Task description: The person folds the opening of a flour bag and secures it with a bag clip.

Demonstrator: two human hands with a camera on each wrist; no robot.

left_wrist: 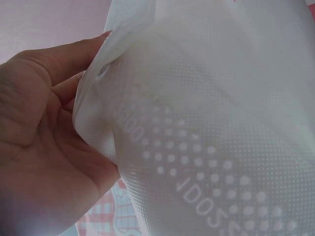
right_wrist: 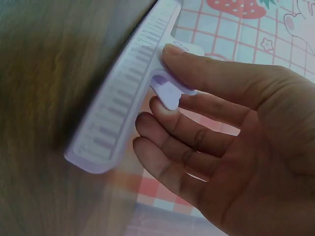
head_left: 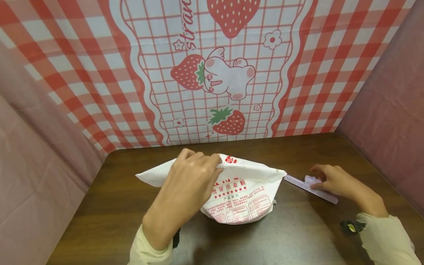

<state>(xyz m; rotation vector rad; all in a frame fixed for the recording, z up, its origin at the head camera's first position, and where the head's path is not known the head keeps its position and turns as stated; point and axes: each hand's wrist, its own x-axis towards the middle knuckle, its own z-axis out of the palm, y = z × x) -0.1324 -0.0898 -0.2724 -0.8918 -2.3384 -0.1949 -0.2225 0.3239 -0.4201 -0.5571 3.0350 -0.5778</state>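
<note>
A white flour bag [head_left: 245, 184] with red print stands at the middle of the table, its top edge spread wide to both sides. My left hand [head_left: 188, 184] grips that top edge, its fingers curled over the rim. In the left wrist view the bag's dotted white material [left_wrist: 211, 98] fills most of the frame, with the thumb and fingers pinching a fold of it. To the right of the bag, my right hand [head_left: 338, 184] pinches the handle of a long lilac bag clip [right_wrist: 110, 103] with piano-key-like markings. The thumb lies on one lever, a fingertip on the other.
The brown wooden table [head_left: 109, 198] reaches back to a red-and-white strawberry-print cloth [head_left: 228, 73]. Pinkish curtains [head_left: 381, 81] hang at both sides. A dark band [head_left: 352, 227] sits at the right wrist.
</note>
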